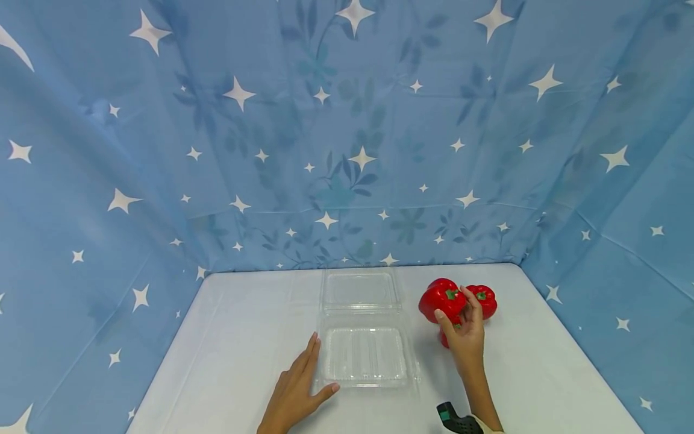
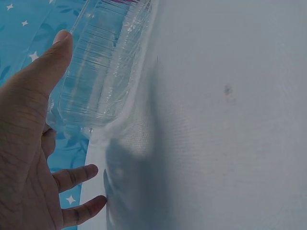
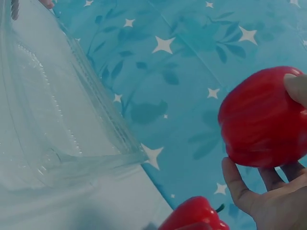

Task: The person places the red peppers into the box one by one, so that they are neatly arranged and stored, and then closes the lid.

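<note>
My right hand [image 1: 466, 334] grips a red bell pepper [image 1: 438, 299], lifted above the table with its green stem toward the head camera. In the right wrist view the thumb and fingers curve round this pepper [image 3: 263, 117]. Behind the hand lies another red pepper [image 1: 486, 299], and part of a third [image 1: 444, 337] shows below the held one. A clear plastic clamshell container [image 1: 365, 383] lies unfolded at mid-table, its lid [image 1: 360, 289] laid back toward the curtain. My left hand [image 1: 297, 386] is beside the container's left edge, fingers extended and holding nothing.
The table has a white cloth [image 1: 238, 337]. Blue curtains [image 1: 347, 120] with white stars and leaf patterns enclose its back and sides. A black strap device [image 1: 458, 419] sits on the right wrist.
</note>
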`<state>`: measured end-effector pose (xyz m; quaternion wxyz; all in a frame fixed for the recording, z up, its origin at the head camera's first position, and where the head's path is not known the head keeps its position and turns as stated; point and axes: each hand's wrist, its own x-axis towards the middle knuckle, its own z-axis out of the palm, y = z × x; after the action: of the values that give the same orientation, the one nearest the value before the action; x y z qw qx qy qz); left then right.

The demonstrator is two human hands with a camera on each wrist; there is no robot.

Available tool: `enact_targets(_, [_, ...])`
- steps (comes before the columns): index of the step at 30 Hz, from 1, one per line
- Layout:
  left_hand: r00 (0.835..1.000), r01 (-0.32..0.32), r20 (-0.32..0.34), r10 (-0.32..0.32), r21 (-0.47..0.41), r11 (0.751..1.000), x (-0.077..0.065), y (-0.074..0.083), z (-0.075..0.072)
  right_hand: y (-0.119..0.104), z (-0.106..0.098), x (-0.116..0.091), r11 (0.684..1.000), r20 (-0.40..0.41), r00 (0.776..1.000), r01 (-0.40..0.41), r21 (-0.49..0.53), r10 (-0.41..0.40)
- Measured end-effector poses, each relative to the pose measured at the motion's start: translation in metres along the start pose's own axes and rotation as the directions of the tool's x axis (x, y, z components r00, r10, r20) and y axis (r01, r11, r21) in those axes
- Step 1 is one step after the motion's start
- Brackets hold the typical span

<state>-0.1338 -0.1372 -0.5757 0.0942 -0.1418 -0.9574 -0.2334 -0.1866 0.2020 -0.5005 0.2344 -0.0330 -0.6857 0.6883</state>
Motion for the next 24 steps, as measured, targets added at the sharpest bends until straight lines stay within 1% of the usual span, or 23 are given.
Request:
enact_targets(3, [1.0, 0.001, 0.001, -0.001, 0.001, 1.0, 0.0, 0.001, 0.0, 0.001, 0.007, 0.0, 0.998, 0.05, 0.997, -0.057, -0.041, 0.059])
enact_targets(6, [1.0, 0.002, 0.001, -0.002, -0.001, 1.0, 0.0, 0.001, -0.001, 0.003, 0.014, -0.002, 0.993, 0.112, 0.989, -0.089, -0.083, 0.098])
enact_targets(10, [1.0, 0.004, -0.002, -0.004, 0.0, 1.0, 0.0, 0.002, -0.002, 0.008, 0.022, -0.004, 0.984, 0.189, 0.979, -0.048, -0.17, 0.081])
enact_targets(12, [1.0, 0.006, -0.004, -0.006, 0.004, 1.0, 0.0, 0.002, -0.002, 0.012, 0.026, -0.005, 0.977, 0.232, 0.971, -0.003, -0.212, 0.054])
enact_targets(15, [1.0, 0.006, -0.005, -0.005, 0.007, 1.0, 0.0, 0.003, -0.002, 0.017, 0.033, -0.006, 0.965, 0.298, 0.955, 0.064, -0.254, 0.015])
enact_targets(17, [1.0, 0.009, -0.006, -0.009, 0.008, 1.0, 0.0, 0.004, -0.002, 0.02, 0.039, -0.007, 0.961, 0.343, 0.939, 0.088, -0.262, 0.007])
enact_targets(24, [1.0, 0.018, -0.017, -0.018, 0.016, 1.0, 0.0, 0.005, -0.001, 0.027, 0.056, -0.01, 0.957, 0.461, 0.885, 0.068, -0.281, 0.073])
